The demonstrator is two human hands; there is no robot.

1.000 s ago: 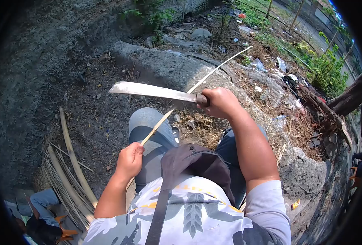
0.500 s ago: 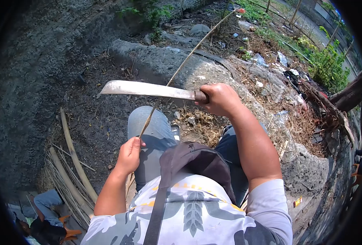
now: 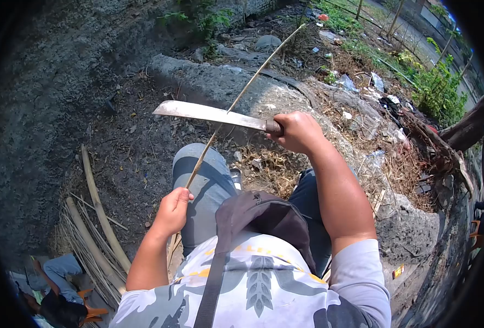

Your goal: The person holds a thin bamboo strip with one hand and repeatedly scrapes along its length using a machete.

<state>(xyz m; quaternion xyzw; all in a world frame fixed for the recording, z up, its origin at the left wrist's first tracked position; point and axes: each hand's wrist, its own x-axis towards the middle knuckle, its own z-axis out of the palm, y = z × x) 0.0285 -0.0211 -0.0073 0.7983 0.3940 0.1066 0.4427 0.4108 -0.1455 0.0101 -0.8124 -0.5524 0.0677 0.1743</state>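
My left hand (image 3: 175, 210) is closed round the lower part of a thin bamboo strip (image 3: 251, 82), which slants up and away to the right over my left knee. A short end of the strip shows below that fist. In my right hand (image 3: 296, 131) is the dark handle of a machete (image 3: 209, 113). Its broad, worn blade points left and lies across the strip, overlapping it near mid-length. The blade is above and beyond my knees.
On the ground at left lie thick bamboo poles (image 3: 102, 210) beside a bundle of thin strips (image 3: 81, 240). Another person (image 3: 62, 295) sits at the lower left. A concrete ledge (image 3: 198, 76) runs ahead, with scattered litter (image 3: 378, 82) and a log (image 3: 466, 126) to the right.
The machete has shifted right, so the strip now crosses nearer the middle of its blade. The strip's far tip now shows lower and further left. My left hand has barely moved.
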